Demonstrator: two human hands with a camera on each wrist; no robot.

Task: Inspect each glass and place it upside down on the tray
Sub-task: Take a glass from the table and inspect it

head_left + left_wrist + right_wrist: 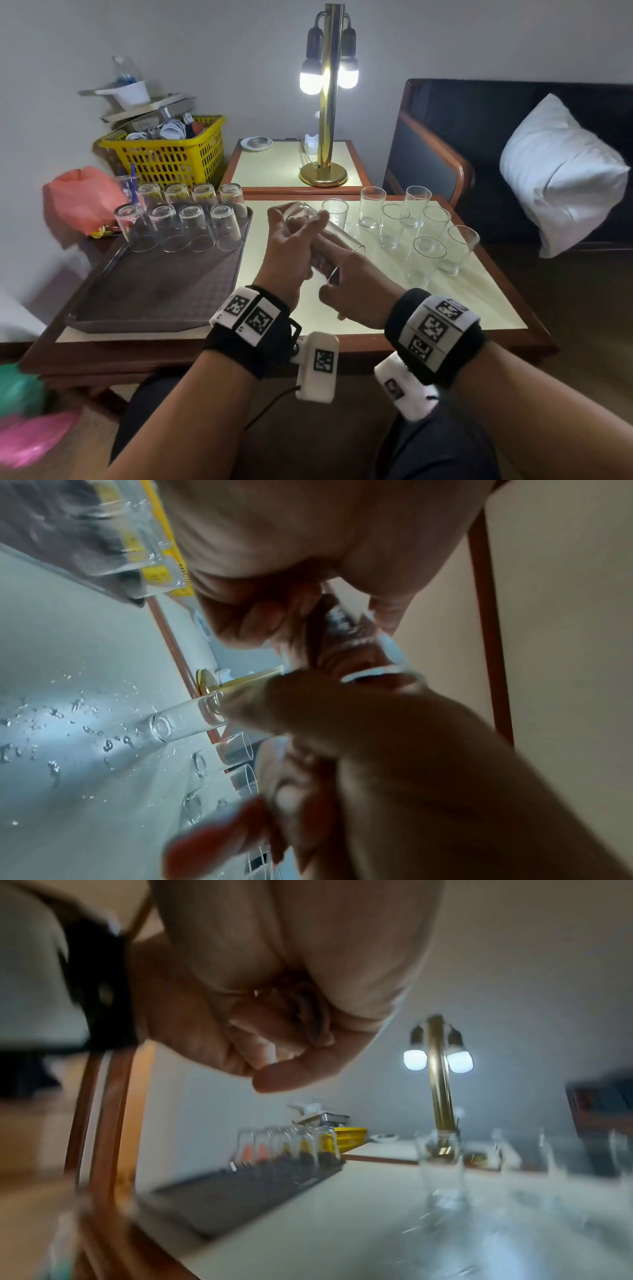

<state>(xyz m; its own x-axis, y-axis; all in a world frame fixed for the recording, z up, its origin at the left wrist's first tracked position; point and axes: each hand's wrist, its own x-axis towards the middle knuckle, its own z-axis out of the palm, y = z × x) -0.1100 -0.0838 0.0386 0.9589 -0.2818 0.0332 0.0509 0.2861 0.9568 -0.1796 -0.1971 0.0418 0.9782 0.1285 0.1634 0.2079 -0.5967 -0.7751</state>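
A clear glass (325, 240) lies tilted in the air over the table's middle, base up and away from me, rim toward me. My left hand (291, 250) curls round its body, and my right hand (352, 294) grips it at the rim end. The left wrist view shows the glass (346, 626) between both hands. The blurred right wrist view shows my right hand's fingers (274, 1056) curled. A dark brown tray (154, 291) sits on the left with several upside-down glasses (195, 226) in two rows at its far end. Several upright glasses (428, 222) stand on the table to the right.
A lit brass lamp (327, 102) stands on a side table behind. A yellow basket (168, 157) and a pink bag (82, 198) sit beyond the tray. A dark sofa with a white pillow (561, 174) is on the right. Water droplets (68, 723) dot the tabletop.
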